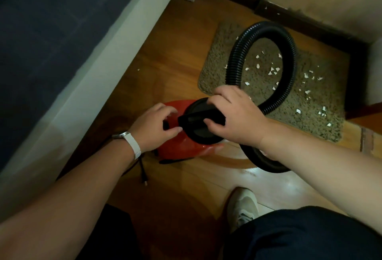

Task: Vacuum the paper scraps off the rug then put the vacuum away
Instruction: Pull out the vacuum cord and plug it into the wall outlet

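A small red vacuum with a black round top and black carry handle stands on the wooden floor. My right hand grips the handle from the right. My left hand rests on the red body at the handle's left end, fingers curled round a small black part. A black ribbed hose loops up from the vacuum over a shaggy beige rug. Several white paper scraps lie scattered on the rug.
A bed with a white frame and dark cover runs along the left. A dark skirting board and wall close the far side. The vacuum's black cord trails on the floor. My shoe stands near the bottom.
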`<control>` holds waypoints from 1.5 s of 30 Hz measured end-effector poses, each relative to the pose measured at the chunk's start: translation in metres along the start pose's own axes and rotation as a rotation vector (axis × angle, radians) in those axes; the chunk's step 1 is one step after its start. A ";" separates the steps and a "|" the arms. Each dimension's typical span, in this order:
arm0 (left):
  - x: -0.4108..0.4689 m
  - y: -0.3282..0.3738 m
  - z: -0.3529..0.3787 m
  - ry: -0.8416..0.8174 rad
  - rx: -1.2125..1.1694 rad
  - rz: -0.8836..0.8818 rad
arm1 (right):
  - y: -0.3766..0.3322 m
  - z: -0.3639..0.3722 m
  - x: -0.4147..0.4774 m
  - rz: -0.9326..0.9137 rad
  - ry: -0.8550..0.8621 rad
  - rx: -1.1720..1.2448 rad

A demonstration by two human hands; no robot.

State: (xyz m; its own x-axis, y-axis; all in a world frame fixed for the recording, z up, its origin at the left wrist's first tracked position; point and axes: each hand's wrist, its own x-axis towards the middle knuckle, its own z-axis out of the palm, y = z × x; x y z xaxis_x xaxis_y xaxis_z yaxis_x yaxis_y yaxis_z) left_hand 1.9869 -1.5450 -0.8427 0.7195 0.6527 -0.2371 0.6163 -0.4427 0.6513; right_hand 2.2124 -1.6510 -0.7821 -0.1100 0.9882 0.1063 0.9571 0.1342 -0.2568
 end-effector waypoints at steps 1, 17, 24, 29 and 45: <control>-0.001 -0.004 -0.002 0.002 -0.001 0.002 | -0.006 0.000 0.009 -0.017 -0.119 0.001; -0.007 -0.086 0.004 -0.163 0.066 -0.225 | -0.033 0.047 0.062 -0.041 -0.583 -0.251; -0.012 -0.103 -0.003 -0.158 0.022 -0.263 | -0.021 0.041 0.055 -0.071 -0.554 -0.234; -0.010 -0.109 0.003 -0.161 -0.058 -0.303 | -0.011 0.018 0.046 -0.093 -0.416 -0.233; -0.005 -0.096 -0.002 -0.066 -0.240 -0.335 | -0.004 -0.028 0.020 -0.018 -0.274 -0.112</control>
State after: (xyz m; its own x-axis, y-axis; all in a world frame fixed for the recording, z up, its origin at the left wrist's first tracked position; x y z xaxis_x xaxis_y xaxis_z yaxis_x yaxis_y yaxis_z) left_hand 1.9228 -1.5046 -0.9027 0.5161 0.6919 -0.5049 0.7329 -0.0517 0.6784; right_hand 2.2144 -1.6334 -0.7518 -0.1809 0.9708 -0.1577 0.9763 0.1578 -0.1482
